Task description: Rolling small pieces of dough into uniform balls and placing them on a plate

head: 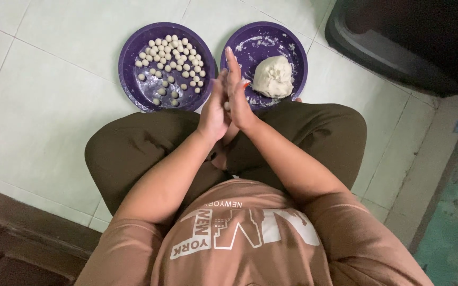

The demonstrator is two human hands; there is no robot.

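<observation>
A small pale piece of dough (227, 105) shows as a sliver between the two palms, at the lower edge of the pressed hands; how round it is I cannot tell, since the palms cover nearly all of it. The left hand (214, 108) and right hand (238, 95) stand palm to palm, fingers straight and pointing to 12 o'clock, closed flat on that piece with only a narrow gap between them. Their long axis runs from 6 to 12 o'clock, over the person's crossed legs in dark olive trousers (133, 153).

From the hands, the soft white lump of dough (274, 77) lies at about 1 o'clock, near, on the floury round purple plastic plate (292, 45); the right hand is the nearer one to it. At about 11 o'clock lies a second round purple plate (133, 53) carrying many small pale dough balls (173, 58), loosely clustered toward its far side; the left hand is nearer to that one. Both plates rest just beside each other on the pale green tiled floor (43, 106).
</observation>
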